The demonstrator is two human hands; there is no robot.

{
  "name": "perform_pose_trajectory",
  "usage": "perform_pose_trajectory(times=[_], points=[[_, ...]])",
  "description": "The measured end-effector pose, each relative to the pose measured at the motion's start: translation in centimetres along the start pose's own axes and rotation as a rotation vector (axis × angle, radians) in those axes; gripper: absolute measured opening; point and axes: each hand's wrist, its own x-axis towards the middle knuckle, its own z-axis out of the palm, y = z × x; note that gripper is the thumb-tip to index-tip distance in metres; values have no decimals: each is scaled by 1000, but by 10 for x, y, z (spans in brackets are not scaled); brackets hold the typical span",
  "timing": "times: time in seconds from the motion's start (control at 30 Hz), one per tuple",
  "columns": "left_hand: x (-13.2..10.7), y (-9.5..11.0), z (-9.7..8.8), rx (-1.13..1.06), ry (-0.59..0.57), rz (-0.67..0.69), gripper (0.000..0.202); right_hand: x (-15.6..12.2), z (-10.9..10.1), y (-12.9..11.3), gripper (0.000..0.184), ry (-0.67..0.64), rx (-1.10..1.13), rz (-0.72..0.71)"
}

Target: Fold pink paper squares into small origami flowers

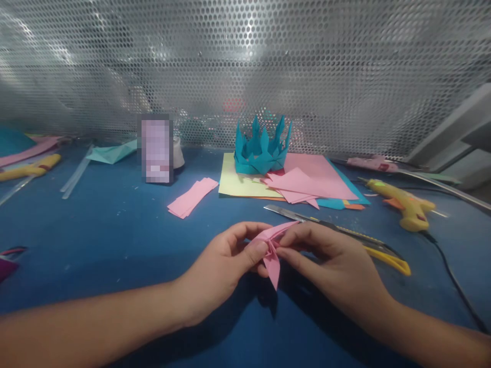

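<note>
A folded piece of pink paper [273,268] with pointed ends is held above the blue table, between both hands. My left hand [226,260] pinches it from the left, thumb on the front and fingers behind. On the other side, the thumb and fingertips of my right hand [330,255] are closed on its right edge. Just beyond the right hand lies a box cutter [345,232] with its blade out. A stack of pink paper strips [193,198] rests farther off to the left.
A blue paper crown [261,153] stands on coloured paper sheets [240,186]. To the right is a yellow glue gun [402,202] with a black cord; another yellow glue gun [38,167] lies far left. A blurred-out phone-like object [155,151] stands upright before the perforated metal panel [245,66].
</note>
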Motion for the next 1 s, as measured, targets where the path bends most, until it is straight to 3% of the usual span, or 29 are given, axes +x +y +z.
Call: perform_pose_trajectory(times=[0.17,0.4,0.73,1.0], points=[[1,0,1,27,47,13,18,2,0,-4,8,-3,7,65],[-1,2,3,46,63,14,18,0,-1,-4,9,-44,-123,-9],[-1,-1,-1,29,68,1,23,-1,-1,-3,5,-130,-76,-22],[0,0,2,12,-18,13,28,1,-2,1,13,-59,-238,-69]])
